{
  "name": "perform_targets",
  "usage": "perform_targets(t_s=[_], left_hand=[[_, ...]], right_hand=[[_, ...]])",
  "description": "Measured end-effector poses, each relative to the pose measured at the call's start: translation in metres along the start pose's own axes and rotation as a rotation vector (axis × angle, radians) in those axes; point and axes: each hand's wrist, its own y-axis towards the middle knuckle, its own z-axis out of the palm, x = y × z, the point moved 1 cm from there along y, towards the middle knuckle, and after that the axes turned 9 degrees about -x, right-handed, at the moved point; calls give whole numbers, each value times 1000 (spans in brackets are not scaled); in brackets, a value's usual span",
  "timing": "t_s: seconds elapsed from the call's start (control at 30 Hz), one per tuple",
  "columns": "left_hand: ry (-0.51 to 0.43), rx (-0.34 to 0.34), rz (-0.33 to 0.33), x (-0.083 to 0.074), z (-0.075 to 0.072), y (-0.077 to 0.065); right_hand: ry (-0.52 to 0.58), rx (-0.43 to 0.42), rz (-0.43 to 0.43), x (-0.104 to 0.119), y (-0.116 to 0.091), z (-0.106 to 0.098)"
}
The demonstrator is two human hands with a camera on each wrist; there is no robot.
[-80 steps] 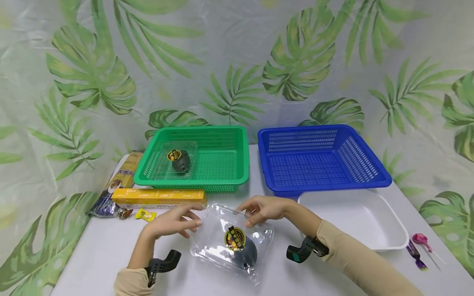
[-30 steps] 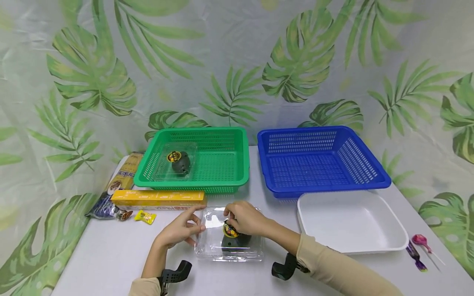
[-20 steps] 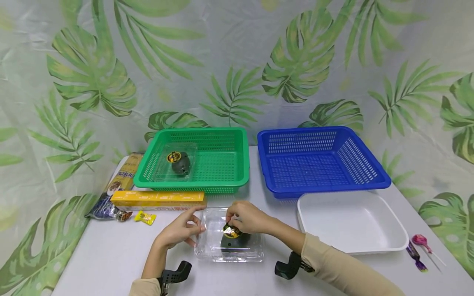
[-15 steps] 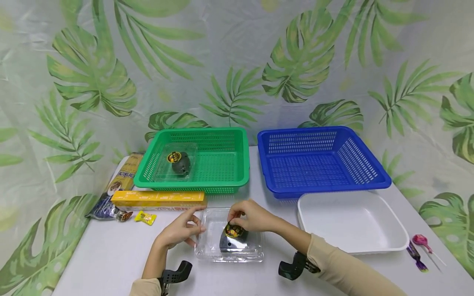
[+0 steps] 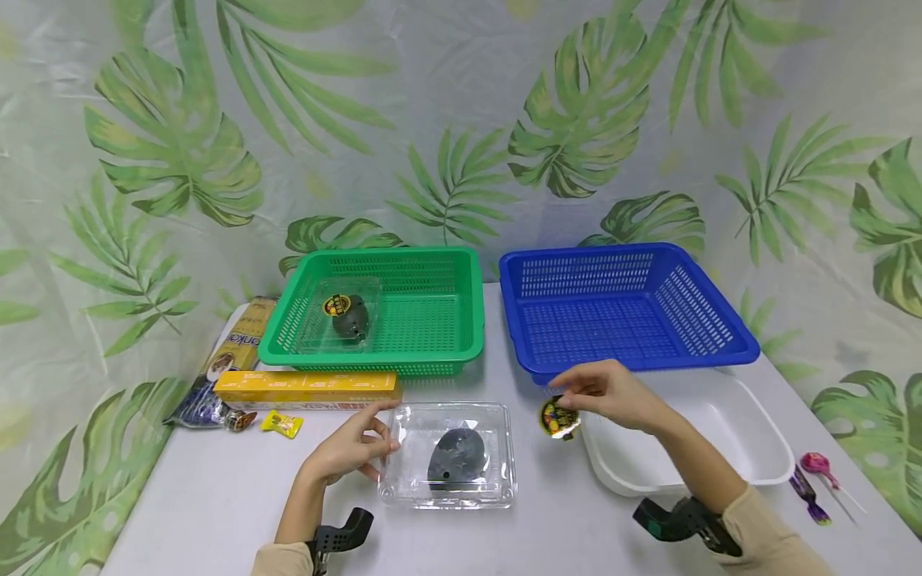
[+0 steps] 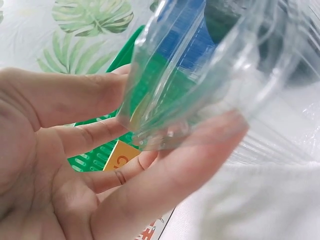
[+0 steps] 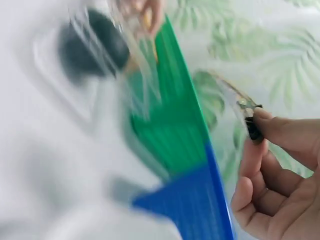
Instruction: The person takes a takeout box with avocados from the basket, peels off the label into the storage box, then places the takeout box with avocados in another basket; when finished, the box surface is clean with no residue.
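Observation:
A clear plastic clamshell box (image 5: 410, 488) lies on the white table, with a dark grey rounded object (image 5: 461, 456) showing through its lid. My left hand (image 5: 347, 448) grips the box by its left edge, thumb on one side and fingers on the other. To the right of the box, my right hand (image 5: 612, 394) pinches a round black and yellow sticker (image 5: 555, 418) between thumb and forefinger. In the right wrist view the sticker (image 7: 239, 97) is curled and hangs in the air from the fingertips.
A green basket (image 5: 432, 360) holds a similar box (image 5: 370, 292) with its sticker on. Beside it stands a blue basket (image 5: 533, 364), with a white tray (image 5: 774, 456) in front. Left are a yellow pasta box (image 5: 310, 386), a candy (image 5: 282, 423) and a bag (image 5: 238, 344); right, a lollipop (image 5: 817, 462).
My right hand has peeled the sticker off the box lid and carried it right, toward the white tray. The box was tilted earlier and now lies flat. My left hand has stayed at its left edge.

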Motion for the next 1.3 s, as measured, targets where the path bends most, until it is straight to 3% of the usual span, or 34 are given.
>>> perform_targets(t_s=[0.17, 0.3, 0.57, 0.73, 0.9, 1.0, 1.17, 1.3], left_hand=[[-7, 3, -3, -2, 0, 1], [-16, 8, -8, -2, 0, 0], [-22, 9, -3, 1, -1, 0], [-18, 1, -2, 1, 0, 0], [-21, -14, -9, 0, 1, -2], [-14, -28, -7, -1, 1, -3], [13, -60, 16, -3, 2, -4], [54, -94, 53, -5, 5, -3]], right_hand=[[-202, -15, 75, -21, -29, -56], [-318, 23, 167, -48, -47, -83], [-426, 45, 243, -103, -65, -86], [-549, 17, 228, -113, -64, -80], [-624, -5, 230, -96, -59, -78], [-614, -6, 202, -69, -50, -72], [-505, 1, 7, -13, -24, -42], [-381, 41, -137, 14, 0, -3]])
